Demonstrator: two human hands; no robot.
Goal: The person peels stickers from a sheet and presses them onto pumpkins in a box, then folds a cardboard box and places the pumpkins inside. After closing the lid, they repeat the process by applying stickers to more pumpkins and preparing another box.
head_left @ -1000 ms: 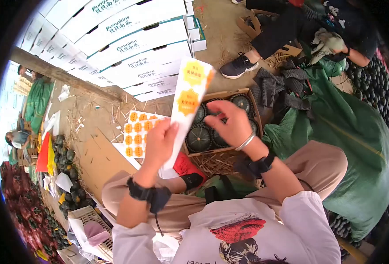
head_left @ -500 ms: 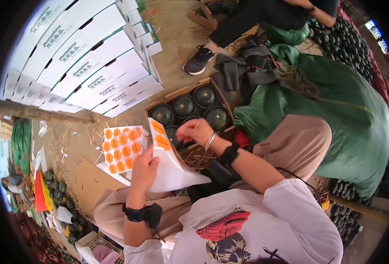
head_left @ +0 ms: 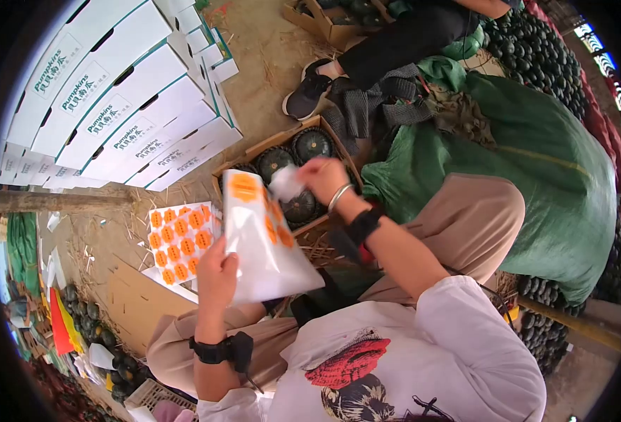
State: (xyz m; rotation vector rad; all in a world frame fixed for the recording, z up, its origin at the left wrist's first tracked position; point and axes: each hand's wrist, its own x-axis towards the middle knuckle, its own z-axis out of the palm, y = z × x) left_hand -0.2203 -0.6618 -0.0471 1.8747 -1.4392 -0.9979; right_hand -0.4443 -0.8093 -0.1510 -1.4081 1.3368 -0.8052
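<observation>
My left hand (head_left: 217, 274) grips the edge of a glossy white sheet (head_left: 257, 260) with a few orange stickers (head_left: 246, 187) near its top. To its right, my right hand (head_left: 322, 181) pinches a small whitish piece (head_left: 286, 183), blurred by motion, above an open cardboard box (head_left: 254, 148). Dark green pumpkins (head_left: 312, 144) in netting sit in this box, partly hidden by the sheet and my hand. A second sheet of orange stickers (head_left: 181, 243) lies to the left of my left hand.
Stacked white boxes (head_left: 124, 123) rise at the upper left. Green sacks (head_left: 535, 162) fill the right side. Another person's leg and shoe (head_left: 307, 90) are beyond the box, near a second box (head_left: 328, 24) of pumpkins. Flat cardboard (head_left: 138, 299) lies at the left.
The held sheet is now tilted and faces up more. A whitish piece now shows at my right hand. The view has shifted, and the other person's foot now shows in the shoe.
</observation>
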